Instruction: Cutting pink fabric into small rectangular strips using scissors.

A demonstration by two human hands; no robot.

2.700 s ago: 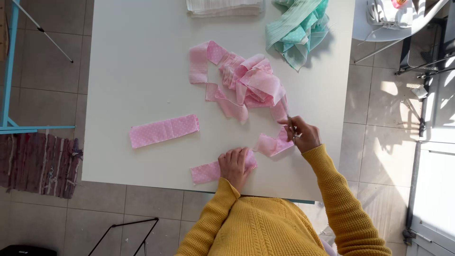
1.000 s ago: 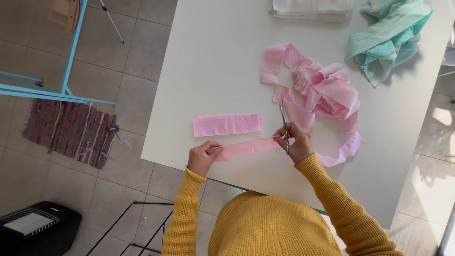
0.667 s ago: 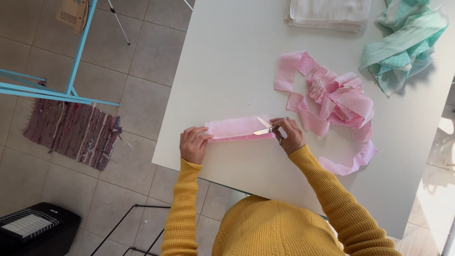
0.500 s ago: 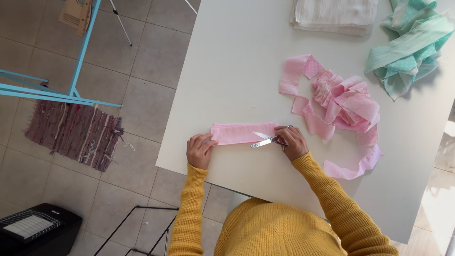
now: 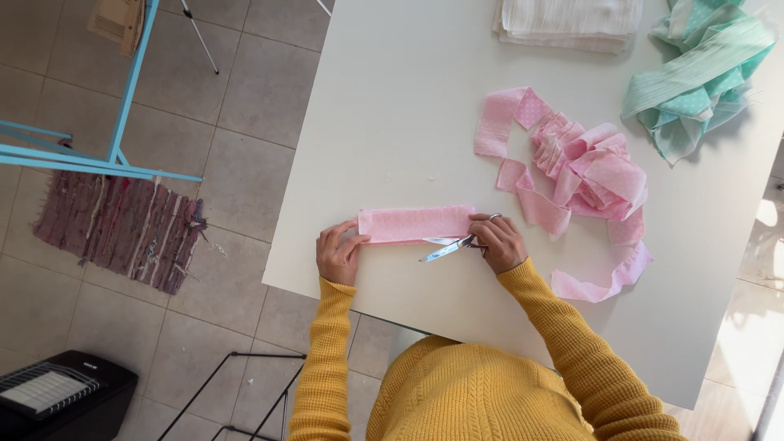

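Head view, one moment: a pink dotted fabric strip (image 5: 415,224) is laid flat near the front edge of the white surface (image 5: 392,106), its long axis running left to right, one short end under each hand. The left hand (image 5: 338,252) is set palm down at the strip's left end, wrist straight, fingers pressed together and pinning the cloth. The right hand (image 5: 498,242) is placed at the strip's right end, fingers curled through the loops of a pair of scissors (image 5: 452,246); the blades lie just below the strip's lower edge, their tips pointed left and slightly toward the person, and whether they are parted cannot be told. Both forearms are covered by mustard-yellow knitted sleeves and angled inward from the body.

Also recorded on the surface: a loose heap of pink dotted ribbon-like fabric (image 5: 584,175) to the right of the strip; a bundle of mint-green fabric (image 5: 694,77) at the far right corner; a folded stack of white cloth (image 5: 567,23) at the far edge.
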